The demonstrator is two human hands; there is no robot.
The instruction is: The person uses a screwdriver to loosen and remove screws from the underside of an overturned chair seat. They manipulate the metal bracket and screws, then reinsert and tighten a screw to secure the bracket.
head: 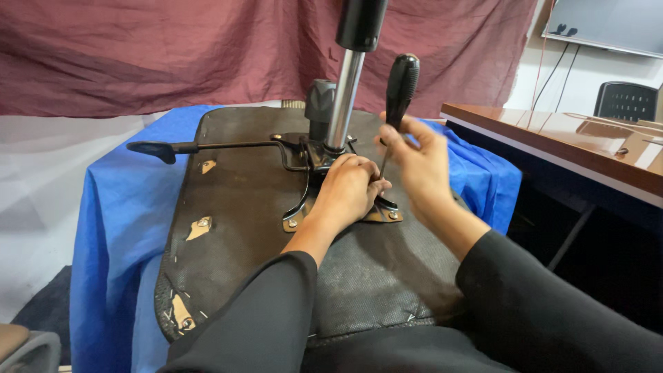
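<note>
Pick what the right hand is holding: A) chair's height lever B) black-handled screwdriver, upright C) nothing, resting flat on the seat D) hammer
B: the right hand grips a black-handled screwdriver with its handle pointing up and its shaft running down toward the metal mechanism plate on the upturned chair seat underside, where the left hand rests beside the tip.

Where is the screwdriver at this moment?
In the head view, the screwdriver stands nearly upright right of centre, held by the right hand, its tip by the left hand on the mounting plate, beside the chrome column.
</note>
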